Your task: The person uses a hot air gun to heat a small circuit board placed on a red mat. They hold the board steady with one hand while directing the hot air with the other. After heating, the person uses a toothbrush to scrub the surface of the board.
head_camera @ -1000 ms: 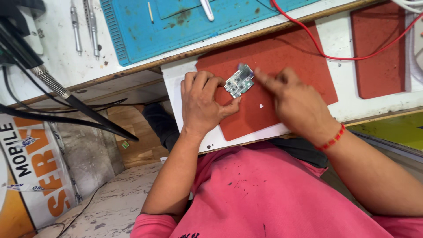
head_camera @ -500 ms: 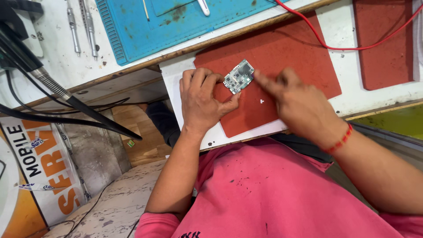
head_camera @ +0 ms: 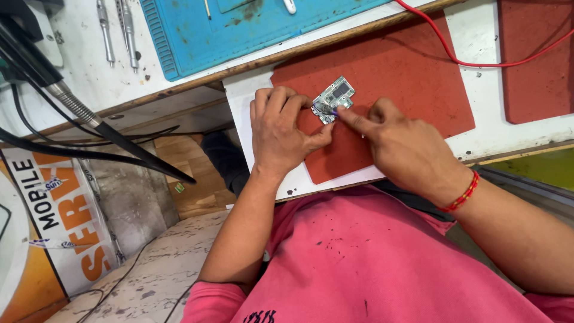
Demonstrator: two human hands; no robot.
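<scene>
Red mat [head_camera: 412,72]: both hands [head_camera: 281,128] [head_camera: 397,143] pinch circuit board [head_camera: 333,98], long axis diagonal.

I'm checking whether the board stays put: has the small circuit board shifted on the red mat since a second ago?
No. The circuit board sits at the same spot on the red mat, near its left edge.

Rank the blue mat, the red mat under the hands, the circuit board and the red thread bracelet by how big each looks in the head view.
1. Red mat, unsure against the next.
2. Blue mat, cut off by the frame's top edge, so the two may swap.
3. Circuit board.
4. Red thread bracelet, though it sits nearer the camera.
</scene>
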